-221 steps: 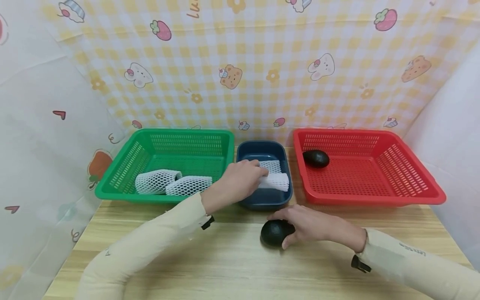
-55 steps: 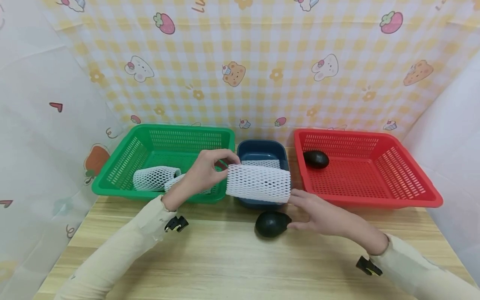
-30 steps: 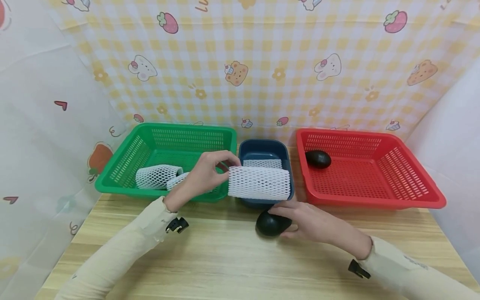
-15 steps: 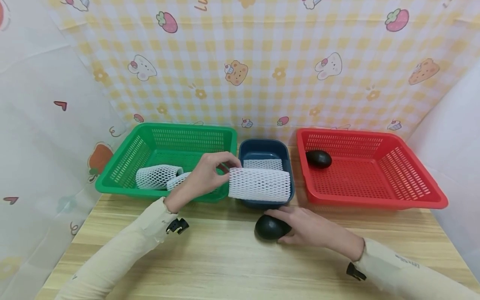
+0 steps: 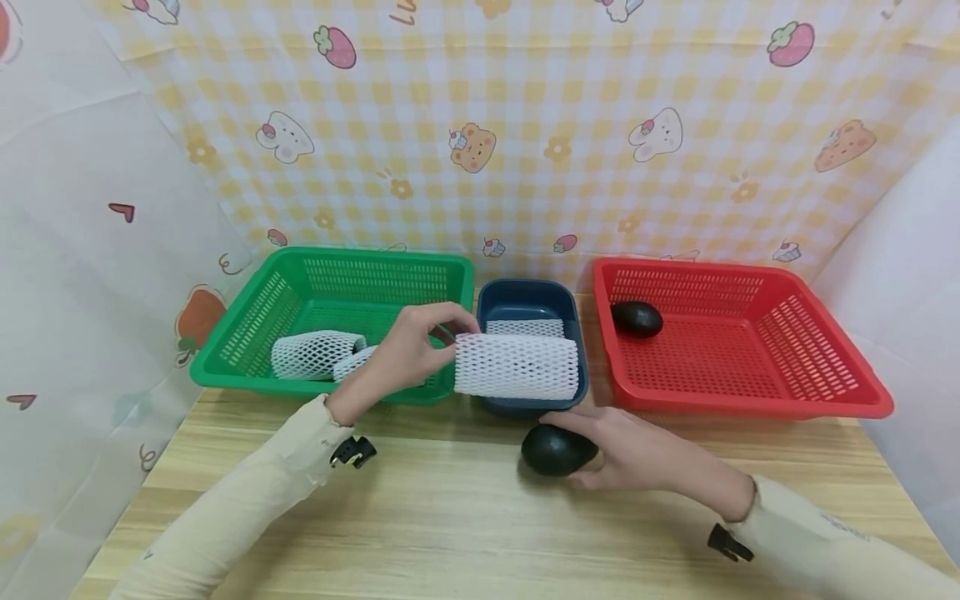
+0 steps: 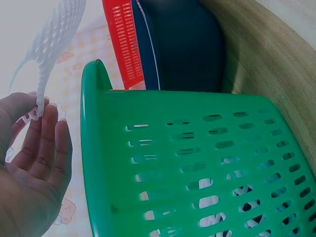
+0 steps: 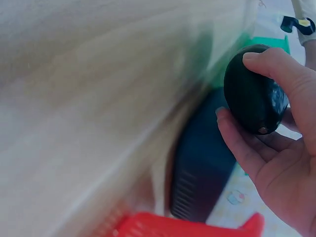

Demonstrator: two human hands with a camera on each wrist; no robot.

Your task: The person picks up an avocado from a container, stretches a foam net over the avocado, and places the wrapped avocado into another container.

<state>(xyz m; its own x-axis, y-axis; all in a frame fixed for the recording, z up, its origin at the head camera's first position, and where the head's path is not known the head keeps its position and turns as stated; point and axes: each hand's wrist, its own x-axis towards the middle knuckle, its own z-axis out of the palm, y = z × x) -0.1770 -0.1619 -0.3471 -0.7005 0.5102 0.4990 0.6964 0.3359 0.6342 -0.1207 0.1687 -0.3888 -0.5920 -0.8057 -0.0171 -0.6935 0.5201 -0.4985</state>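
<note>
The dark fruit (image 5: 555, 451), which looks like an avocado, should be moderately heavy for its size and firm, I judge, with a skin that is perhaps a little slippery and can bruise from a hard squeeze; it is best to take it around its widest part, thumb against fingers. So holds it the right grip (image 5: 630, 450): thumb on one side, fingers on the other, leaving the rounder end free. The foam net (image 5: 517, 367) must be very light, soft and springy; it probably stretches easily but can tear if pulled strongly, so its rim is a good place to hold. The left grip (image 5: 412, 346) is narrow, pinching the net at its left end. The fruit is in front of the blue bin (image 5: 525, 302), well apart from the left and right edges of the bench (image 5: 450, 525); whether it touches the bench, I cannot tell. The net appears over the bin, which stands toward the back edge. The fruit is oval, nearly black with a green tone, slightly shiny, with a small pale stem mark in the right wrist view. The net is white, tube-shaped, with diamond openings, and lies almost horizontal.
</note>
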